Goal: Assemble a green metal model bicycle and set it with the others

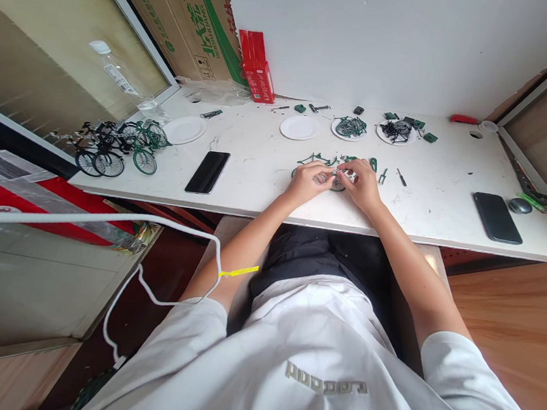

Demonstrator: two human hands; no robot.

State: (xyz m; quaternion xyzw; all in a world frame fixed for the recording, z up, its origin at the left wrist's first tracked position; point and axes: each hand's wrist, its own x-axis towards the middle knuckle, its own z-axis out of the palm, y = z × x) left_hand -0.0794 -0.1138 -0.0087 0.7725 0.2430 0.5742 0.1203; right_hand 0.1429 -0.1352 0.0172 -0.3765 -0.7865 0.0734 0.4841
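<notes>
My left hand (pixel 310 181) and my right hand (pixel 361 183) meet over the middle of the white table (pixel 253 163), thumbs and forefingers pinched round a small part too tiny to make out. A dark little wheel (pixel 338 185) shows just below the fingertips. Green bicycle parts, among them a thin frame (pixel 319 158), lie behind my hands and are partly hidden by them. Right of my right hand are a green fork-shaped piece (pixel 383 176) and a small screwdriver (pixel 402 177).
Miniature bicycles (pixel 111 154) stand at the left, beside a plate (pixel 184 130) and a phone (pixel 207 172). Behind are an empty plate (pixel 300 128) and plates of green parts (pixel 351 128) and black parts (pixel 397 132). Another phone (pixel 497 218) lies right. A white cable (pixel 167 220) crosses the left foreground.
</notes>
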